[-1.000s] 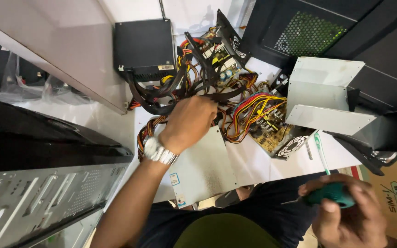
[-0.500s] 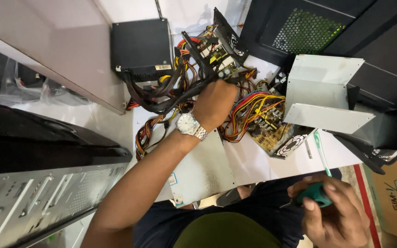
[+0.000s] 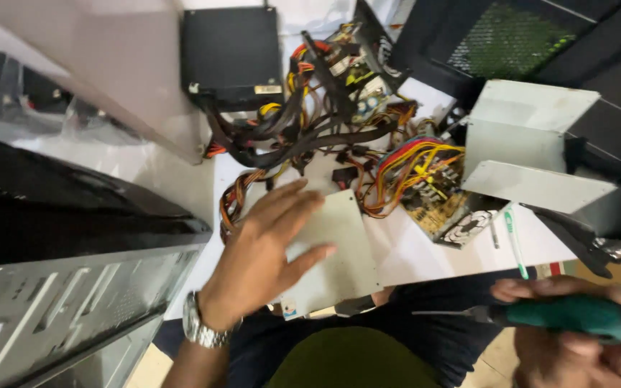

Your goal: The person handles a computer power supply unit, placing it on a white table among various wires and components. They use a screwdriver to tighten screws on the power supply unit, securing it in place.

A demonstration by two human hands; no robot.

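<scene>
The fingers point(image 3: 292, 208) of the left hand point(image 3: 256, 262) are spread apart and lie flat on a grey metal cover plate point(image 3: 332, 251), which rests on the white desk point(image 3: 397, 248) just in front of the person; they press on it and do not clamp it. A metal wristwatch point(image 3: 199, 325) sits on the left wrist. The fingers of the right hand point(image 3: 576, 338), at the lower right corner, are closed around the green handle of a screwdriver point(image 3: 540, 316); its thin shaft points to the left, above the person's dark lap, well apart from the plate. Just beyond the plate lies a tangle of black, yellow, red and orange cables point(image 3: 310, 136), which runs up to a black power supply box point(image 3: 231, 54) at the far side of the desk. To the right of the plate, an open power supply with its circuit board point(image 3: 436, 205) lies beside a grey folded metal housing point(image 3: 526, 144). A green and white pen point(image 3: 515, 241) lies near the edge of the desk. On the left stands a computer case point(image 3: 59, 302) with a grey perforated panel.
</scene>
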